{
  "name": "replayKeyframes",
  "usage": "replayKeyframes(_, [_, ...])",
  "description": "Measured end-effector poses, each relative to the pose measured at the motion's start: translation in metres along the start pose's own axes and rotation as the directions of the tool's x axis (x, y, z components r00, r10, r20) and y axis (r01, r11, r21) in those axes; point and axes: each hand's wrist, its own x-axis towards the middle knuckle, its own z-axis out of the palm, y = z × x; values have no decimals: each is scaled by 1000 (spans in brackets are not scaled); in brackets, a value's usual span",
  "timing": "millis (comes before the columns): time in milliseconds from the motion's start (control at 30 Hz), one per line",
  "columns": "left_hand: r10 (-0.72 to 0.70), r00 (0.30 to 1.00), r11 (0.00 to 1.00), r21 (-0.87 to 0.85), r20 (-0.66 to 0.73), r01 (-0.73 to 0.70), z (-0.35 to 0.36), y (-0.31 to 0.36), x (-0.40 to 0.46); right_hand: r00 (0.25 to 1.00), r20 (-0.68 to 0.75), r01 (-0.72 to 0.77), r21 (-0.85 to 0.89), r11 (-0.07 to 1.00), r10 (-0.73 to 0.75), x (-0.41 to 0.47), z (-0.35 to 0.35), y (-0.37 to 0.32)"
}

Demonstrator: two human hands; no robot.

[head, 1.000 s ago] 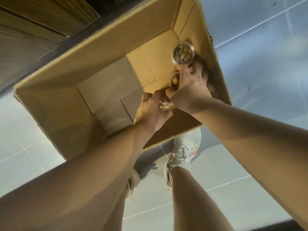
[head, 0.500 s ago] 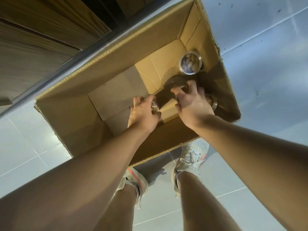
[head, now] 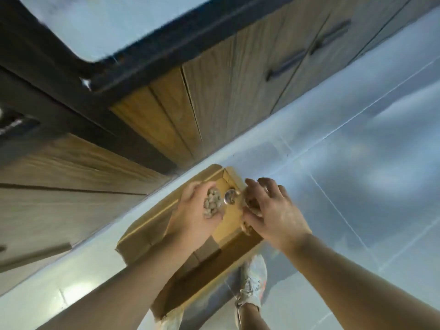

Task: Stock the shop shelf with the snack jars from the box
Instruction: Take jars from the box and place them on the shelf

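Clear, rigid, likely slippery snack jars sit in both hands above the box [head: 164, 236]: left hand [head: 190, 217] grips one [head: 210, 206] round its body, right hand [head: 276, 210] clasps another [head: 251, 204].

Frame motion-blurred; jar under right hand [head: 273, 210] mostly hidden by fingers [head: 258, 186]; box [head: 140, 241] floor obscured by forearms.

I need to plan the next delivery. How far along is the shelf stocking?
Nothing looks shelved yet; no shelf with jars shows in the head view. In hand: the left hand grips a jar of nuts lifted above the box, and the right hand curls round something blurred, probably another jar. Left: one jar still shows in the box, and the held ones need placing.
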Motion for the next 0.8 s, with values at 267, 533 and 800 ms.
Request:
replayKeyframes(267, [371, 929, 928, -20, 9, -371, -193, 159, -86, 942, -332, -89, -100, 991, 51, -103, -231, -86])
replayKeyframes(533, [625, 778, 780, -18, 68, -625, -354, 294, -230, 718, -610, -298, 164, 940, 334, -269, -412, -157])
replayKeyframes(800, [830, 553, 555, 3, 73, -832, -398, 399, -356, 483, -763, -452, 202, 869, 428, -453, -481, -177])
